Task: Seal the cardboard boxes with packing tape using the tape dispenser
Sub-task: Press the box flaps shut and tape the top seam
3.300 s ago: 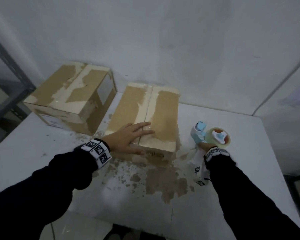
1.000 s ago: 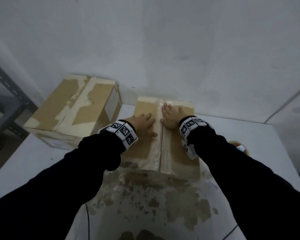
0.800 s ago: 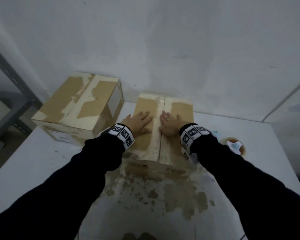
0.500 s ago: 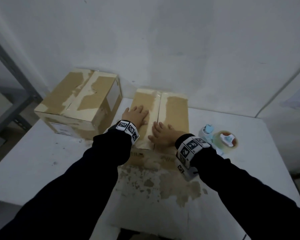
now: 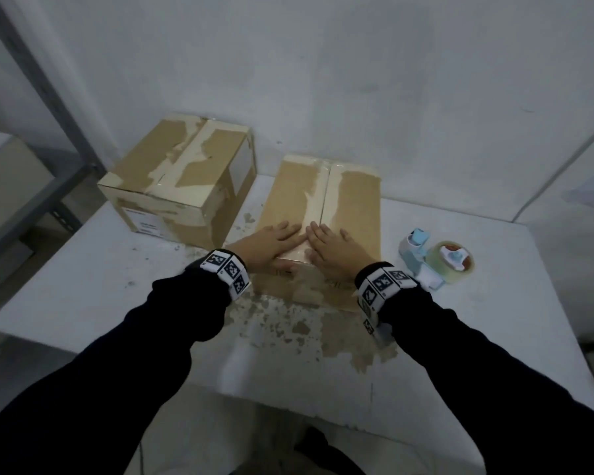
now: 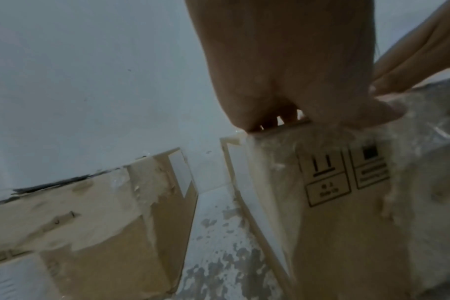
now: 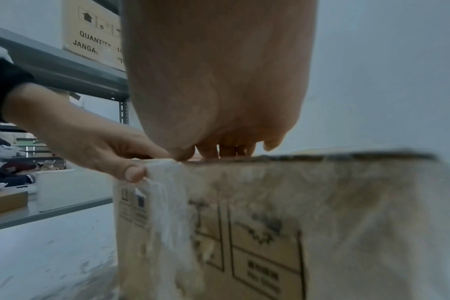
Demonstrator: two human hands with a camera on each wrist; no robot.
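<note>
On my far left the other box (image 5: 182,186) is sitting on the surface (image 5: 83,279), already carrying a strip along its top seam, just beside the box I am working on and not touching it. My left hand (image 5: 264,246) is lying flat on the near end of the middle box (image 5: 354,207), fingers (image 5: 287,231) straight and spread, gripping nothing, only pressing the tape strip (image 5: 314,204) down; from the left wrist view my thumb is hooking over the near top edge where the tape is folding down the front face. The strip is running along the centre seam, its long axis pointing straight away from me toward the wall, and it is lying between my two hands. My right hand (image 5: 336,252) is pressing flat just across the seam, fingers likewise straight and holding nothing, the two index fingers almost touching over the tape.

Further right, the tape dispenser (image 5: 436,260) is resting on the surface, apart from the box and close beside my right wrist. I am judging that this box's top seam is nearly finished. If more tape is wanted, the right hand is plainly the nearer one: the dispenser is lying to its outer side, so the reach is going rightward and slightly toward me, while the left hand is placed to keep the box steady
</note>
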